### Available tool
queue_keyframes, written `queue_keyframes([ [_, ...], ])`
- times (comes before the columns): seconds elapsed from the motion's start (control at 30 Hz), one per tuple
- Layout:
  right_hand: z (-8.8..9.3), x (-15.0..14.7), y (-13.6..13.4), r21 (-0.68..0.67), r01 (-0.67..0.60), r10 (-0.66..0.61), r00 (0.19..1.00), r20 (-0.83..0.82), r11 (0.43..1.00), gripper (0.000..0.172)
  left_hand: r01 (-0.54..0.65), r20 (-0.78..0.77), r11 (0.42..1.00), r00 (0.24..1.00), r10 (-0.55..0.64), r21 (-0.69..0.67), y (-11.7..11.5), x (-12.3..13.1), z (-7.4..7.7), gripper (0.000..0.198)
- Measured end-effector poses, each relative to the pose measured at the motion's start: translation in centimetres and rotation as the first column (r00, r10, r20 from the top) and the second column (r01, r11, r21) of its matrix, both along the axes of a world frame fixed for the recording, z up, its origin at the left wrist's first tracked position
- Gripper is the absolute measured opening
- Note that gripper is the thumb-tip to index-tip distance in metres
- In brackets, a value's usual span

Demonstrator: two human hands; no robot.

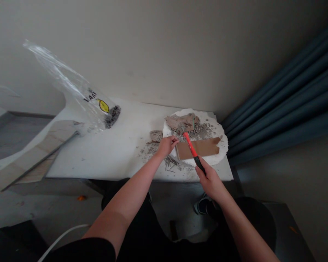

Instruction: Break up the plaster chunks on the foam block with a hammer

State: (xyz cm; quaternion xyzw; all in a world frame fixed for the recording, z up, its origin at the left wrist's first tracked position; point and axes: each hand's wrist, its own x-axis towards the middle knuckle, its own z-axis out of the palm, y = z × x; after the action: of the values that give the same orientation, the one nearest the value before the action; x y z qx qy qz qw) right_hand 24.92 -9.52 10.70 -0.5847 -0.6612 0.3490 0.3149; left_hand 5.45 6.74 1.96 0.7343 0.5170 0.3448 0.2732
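My right hand (210, 177) is wrapped round the black grip of a hammer (190, 146) with a red shaft. The hammer's head lies over grey crumbled material (199, 129) and a brownish torn piece (177, 122) on a white, ragged-edged sheet (221, 136). My left hand (167, 145) is by the sheet's left edge, its fingertips pinched together; what they hold is too small to tell. Just right of those fingers lies a strip of brown cardboard (199, 148). Several thin sticks or nails (170, 163) are scattered below my left hand.
A clear plastic bag (79, 87) with dark contents at its bottom stands left on the white table (120, 145). Long boards (35, 154) lean across the table's left end. A wall rises behind, and a blue curtain (287, 83) hangs at right.
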Motion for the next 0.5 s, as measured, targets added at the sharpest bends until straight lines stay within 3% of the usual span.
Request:
queue_keyframes([
  [0.3,0.5,0.6,-0.1,0.006,0.03,-0.03,0.999,0.025,1.0,0.054,0.017,0.01,1.0,1.0,-0.017,0.012,-0.1,0.0,0.0,0.014],
  [0.43,-0.3,2.9,-0.4,-0.011,0.061,-0.058,0.984,0.166,0.998,0.056,0.006,-0.016,1.0,1.0,-0.006,0.015,-0.3,0.1,0.2,0.014],
  [0.5,-0.8,4.6,-0.6,-0.043,0.135,-0.116,0.948,0.296,0.99,0.057,0.002,-0.021,1.0,1.0,-0.001,0.023,-0.4,0.2,0.4,0.014],
])
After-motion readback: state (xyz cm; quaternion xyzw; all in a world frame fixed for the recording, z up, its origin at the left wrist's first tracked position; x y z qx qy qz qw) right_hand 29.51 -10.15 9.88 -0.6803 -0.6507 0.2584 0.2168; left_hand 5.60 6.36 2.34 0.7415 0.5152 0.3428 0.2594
